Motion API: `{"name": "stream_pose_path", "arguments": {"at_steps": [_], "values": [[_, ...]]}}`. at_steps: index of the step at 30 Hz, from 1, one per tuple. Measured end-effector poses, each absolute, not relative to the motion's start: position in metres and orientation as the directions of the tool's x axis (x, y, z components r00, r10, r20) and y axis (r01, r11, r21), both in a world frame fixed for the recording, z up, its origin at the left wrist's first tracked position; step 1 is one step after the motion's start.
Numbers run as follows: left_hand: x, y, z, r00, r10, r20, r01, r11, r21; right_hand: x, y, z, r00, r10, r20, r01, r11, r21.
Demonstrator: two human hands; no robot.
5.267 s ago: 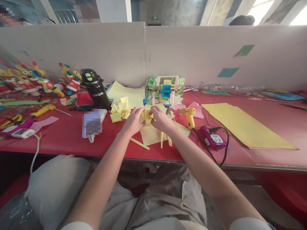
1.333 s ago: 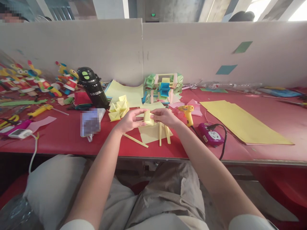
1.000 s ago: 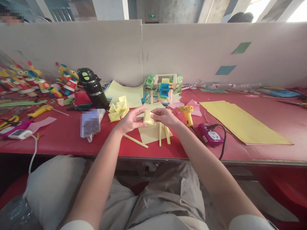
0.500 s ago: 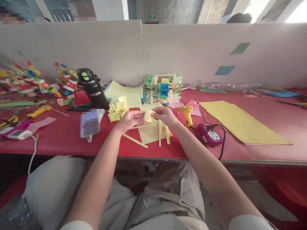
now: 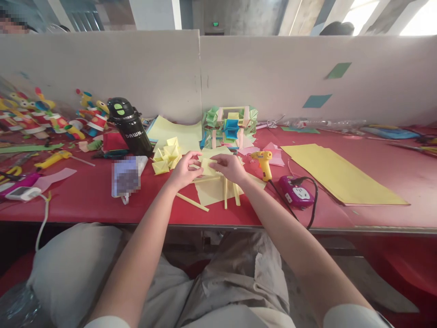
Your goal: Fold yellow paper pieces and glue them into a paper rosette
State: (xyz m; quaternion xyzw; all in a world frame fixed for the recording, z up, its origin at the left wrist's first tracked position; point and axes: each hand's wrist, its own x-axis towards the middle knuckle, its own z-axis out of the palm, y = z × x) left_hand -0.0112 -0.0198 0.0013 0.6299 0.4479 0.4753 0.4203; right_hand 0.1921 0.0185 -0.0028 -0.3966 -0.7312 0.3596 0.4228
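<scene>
A small piece of folded yellow paper (image 5: 207, 167) is held up between my two hands over the red table. My left hand (image 5: 186, 170) pinches its left edge, while the fingers of my right hand (image 5: 230, 167) close on its right side. Below lie a flat yellow sheet (image 5: 208, 195) and several narrow yellow paper strips (image 5: 226, 193), one of them (image 5: 193, 202) slanting toward the table edge. Just left of my left hand sits a cluster of folded yellow paper pieces (image 5: 166, 157). Behind my hands stands a green, blue and pink paper model (image 5: 232, 127).
A yellow glue gun (image 5: 263, 164) and a purple power socket (image 5: 296, 191) with a black cord are on the right, before large yellow sheets (image 5: 341, 175). Leftward are a black bottle (image 5: 131, 127), a phone (image 5: 126, 177) and colourful toy figures (image 5: 97, 120). A pale partition (image 5: 136, 68) runs behind.
The folded paper has turned, showing a flatter, broader face, and my right hand has shifted slightly left over it. The whole view has moved a little.
</scene>
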Motion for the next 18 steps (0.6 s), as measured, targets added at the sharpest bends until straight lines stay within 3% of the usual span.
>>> {"name": "stream_pose_path", "arguments": {"at_steps": [7, 11, 15, 18], "values": [[-0.009, -0.023, 0.003, 0.216, 0.934, 0.284, 0.209, -0.328, 0.921, 0.19, 0.022, -0.007, -0.332, 0.877, 0.348, 0.34, 0.455, -0.823], [-0.008, -0.023, 0.001, 0.157, 0.95, 0.271, 0.289, -0.306, 0.907, 0.197, 0.02, 0.007, -0.317, 0.841, 0.439, 0.483, 0.541, -0.689], [-0.009, -0.022, 0.0, 0.079, 0.964, 0.254, 0.303, -0.266, 0.915, 0.237, 0.013, 0.028, -0.028, 0.708, 0.706, 0.698, 0.519, -0.493], [-0.008, -0.021, 0.001, 0.092, 0.954, 0.286, 0.29, -0.3, 0.909, 0.276, 0.005, 0.032, 0.217, 0.696, 0.684, 0.823, 0.246, -0.512]]}}
